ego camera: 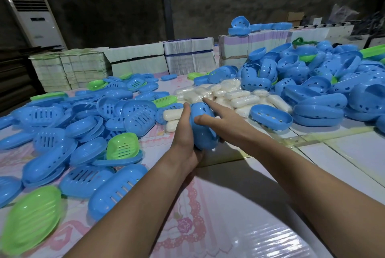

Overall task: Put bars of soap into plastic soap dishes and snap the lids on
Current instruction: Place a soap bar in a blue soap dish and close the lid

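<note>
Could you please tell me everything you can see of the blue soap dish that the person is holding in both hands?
The blue soap dish is an oval case of glossy, smooth plastic, held above the table in front of the pile of wrapped soap bars. It is tilted steeply, its long axis running away from the camera. The left hand grips its left side and underside; the right hand holds its right side, thumb on the shell, index finger extended. Whether soap is inside cannot be seen.

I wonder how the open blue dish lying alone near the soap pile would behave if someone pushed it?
The open blue dish would probably slide easily on the glossy table. It looks light, being thin, empty plastic. Its rounded underside might let it rock.
</note>
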Tool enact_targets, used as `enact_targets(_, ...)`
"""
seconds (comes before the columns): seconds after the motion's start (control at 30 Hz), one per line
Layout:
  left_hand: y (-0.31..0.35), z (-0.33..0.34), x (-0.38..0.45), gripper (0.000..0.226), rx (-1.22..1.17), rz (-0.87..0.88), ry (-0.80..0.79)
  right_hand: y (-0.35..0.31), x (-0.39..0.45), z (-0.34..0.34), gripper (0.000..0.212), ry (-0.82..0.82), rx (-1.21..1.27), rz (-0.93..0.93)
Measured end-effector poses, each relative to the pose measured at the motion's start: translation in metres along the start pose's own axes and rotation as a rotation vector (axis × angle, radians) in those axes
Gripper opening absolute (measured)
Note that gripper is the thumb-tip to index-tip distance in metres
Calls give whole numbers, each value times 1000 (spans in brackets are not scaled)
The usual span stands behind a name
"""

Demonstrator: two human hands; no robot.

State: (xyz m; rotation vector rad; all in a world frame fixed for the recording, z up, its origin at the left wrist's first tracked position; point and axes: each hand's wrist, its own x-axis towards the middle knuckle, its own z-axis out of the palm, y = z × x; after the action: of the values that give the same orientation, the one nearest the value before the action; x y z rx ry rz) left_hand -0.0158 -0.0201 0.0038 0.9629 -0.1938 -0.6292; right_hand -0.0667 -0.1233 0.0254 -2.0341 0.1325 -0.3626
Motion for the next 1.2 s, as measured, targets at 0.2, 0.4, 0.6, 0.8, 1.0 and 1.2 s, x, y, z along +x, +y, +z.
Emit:
enact_targets(0.2, -2, 1, 0, 58, -1, 12, -16, -3, -2, -2, 66, 18, 146, 44)
enact_targets(0.4, -1, 0, 0, 61, -17, 17, 4, -2, -3, -2, 67, 67, 32, -23)
enact_targets(0.6, -4, 1, 0, 60, -40, 46, 14, -1, -5, 2, 72, 113, -81, -101)
enact_targets(0.8, -6, 0, 2, 65, -69, 76, -4, 2, -3, 8, 71, 190, -70, -135)
enact_targets(1.0, -6, 0, 0, 60, -39, 60, -56, 1, -3, 2, 78, 184, -27, -101)
enact_targets(1.2, -7, 0, -3, 60, 20, 60, -78, 5, 3, -6, 81, 111, -9, -106)
